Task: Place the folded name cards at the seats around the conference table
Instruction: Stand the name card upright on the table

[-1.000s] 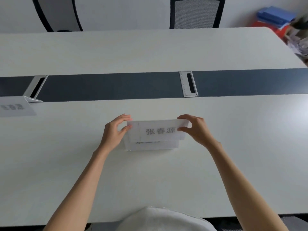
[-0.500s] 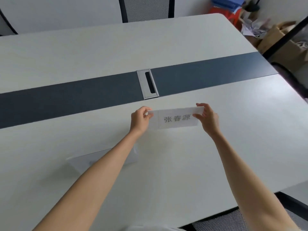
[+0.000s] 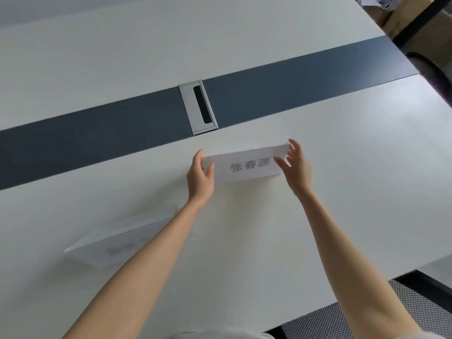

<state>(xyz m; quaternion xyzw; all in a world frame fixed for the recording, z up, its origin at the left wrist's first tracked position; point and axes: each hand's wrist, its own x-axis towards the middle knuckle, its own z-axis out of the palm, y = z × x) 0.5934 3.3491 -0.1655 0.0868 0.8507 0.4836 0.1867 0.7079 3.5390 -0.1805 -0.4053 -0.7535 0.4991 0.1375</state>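
A white folded name card point(image 3: 247, 167) with dark printed characters stands on the white conference table point(image 3: 342, 192), just in front of the dark centre strip. My left hand point(image 3: 200, 176) pinches its left end, thumb in front and fingers behind. My right hand point(image 3: 297, 166) holds the right end, thumb across the front and fingers spread loosely behind the top edge. The card's lower edge seems to touch the table. A stack of more folded name cards point(image 3: 115, 245) lies at the lower left, partly hidden by my left forearm.
A silver cable port point(image 3: 198, 107) sits in the dark centre strip point(image 3: 85, 143) just behind the card. A mesh chair seat point(image 3: 337, 319) shows below the table's near edge at right. Cardboard boxes point(image 3: 401, 15) and a dark chair point(image 3: 430, 69) stand beyond the right end.
Both hands lifted the top card off the stack and carried it right and forward to a spot in front of the cable port. The stack stayed behind at the left.
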